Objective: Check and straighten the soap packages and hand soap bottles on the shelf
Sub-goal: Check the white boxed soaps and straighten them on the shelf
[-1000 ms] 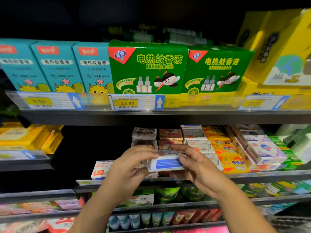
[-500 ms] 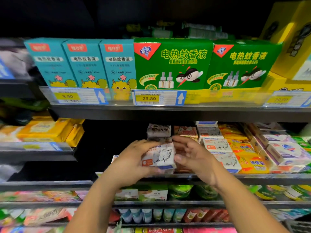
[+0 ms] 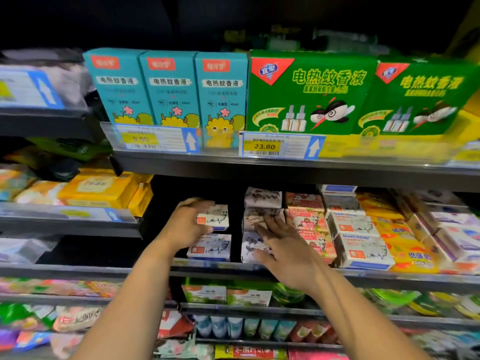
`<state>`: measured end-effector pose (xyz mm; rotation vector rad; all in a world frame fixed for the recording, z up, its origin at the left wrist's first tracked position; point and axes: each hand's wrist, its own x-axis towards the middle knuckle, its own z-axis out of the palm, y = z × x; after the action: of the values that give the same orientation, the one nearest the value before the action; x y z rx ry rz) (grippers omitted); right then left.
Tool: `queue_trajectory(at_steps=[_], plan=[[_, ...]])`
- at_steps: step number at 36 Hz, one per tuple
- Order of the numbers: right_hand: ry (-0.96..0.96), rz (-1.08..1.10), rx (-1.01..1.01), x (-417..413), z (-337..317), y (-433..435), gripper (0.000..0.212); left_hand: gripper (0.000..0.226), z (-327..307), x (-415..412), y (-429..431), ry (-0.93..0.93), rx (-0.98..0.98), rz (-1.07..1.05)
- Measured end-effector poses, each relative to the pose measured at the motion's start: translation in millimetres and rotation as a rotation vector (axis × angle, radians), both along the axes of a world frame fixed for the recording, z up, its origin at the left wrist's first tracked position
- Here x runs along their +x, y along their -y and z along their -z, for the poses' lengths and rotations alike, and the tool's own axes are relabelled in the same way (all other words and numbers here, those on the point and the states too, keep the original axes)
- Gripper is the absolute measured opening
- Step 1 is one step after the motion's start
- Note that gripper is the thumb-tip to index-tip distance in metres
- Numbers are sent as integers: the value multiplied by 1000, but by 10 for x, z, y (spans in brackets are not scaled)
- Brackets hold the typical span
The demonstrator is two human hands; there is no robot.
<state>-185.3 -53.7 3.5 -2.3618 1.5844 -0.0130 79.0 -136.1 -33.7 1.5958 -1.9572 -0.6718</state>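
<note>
Soap box (image 3: 213,216) ×1 gripped by left fingers (image 3: 196,203) | right fingers (image 3: 270,226) spread, touching stack (image 3: 262,198) of 3

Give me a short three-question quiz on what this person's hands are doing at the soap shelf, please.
1. True or false: the left hand grips a white soap box.
2. Pick one. The right hand is: A) gripping a bottle; B) open, with fingers spread in front of the grey-purple soap stack; C) out of view.
3. Fill in the blank: the price tag below the green boxes reads ____.

Key: 1 true; 2 B; 3 23.80.
</note>
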Motion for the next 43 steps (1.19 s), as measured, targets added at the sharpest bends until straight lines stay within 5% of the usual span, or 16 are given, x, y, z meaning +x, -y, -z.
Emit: queue_trajectory(at_steps=[9,15,24,33,40,43], plan=[[-38,18,-30,3,29,-8,70,30,136,-46,3,-66,194,139],[-1,38,-54,8,71,-11,69,42,74,-411,-124,551,113,-54],[53,33,-54,-39,166,31,70,50,176,-429,-407,707,-24,10],[66,23,1,-162,60,41,71,43,-190,-526,-694,578,61,20],[171,111,-36,-758,-140,105,55,19,-363,-979,-600,364,-228,-67],[228,173,-76,-1051,-183,213,48,33,-418,-1367,-608,279,-199,-59]])
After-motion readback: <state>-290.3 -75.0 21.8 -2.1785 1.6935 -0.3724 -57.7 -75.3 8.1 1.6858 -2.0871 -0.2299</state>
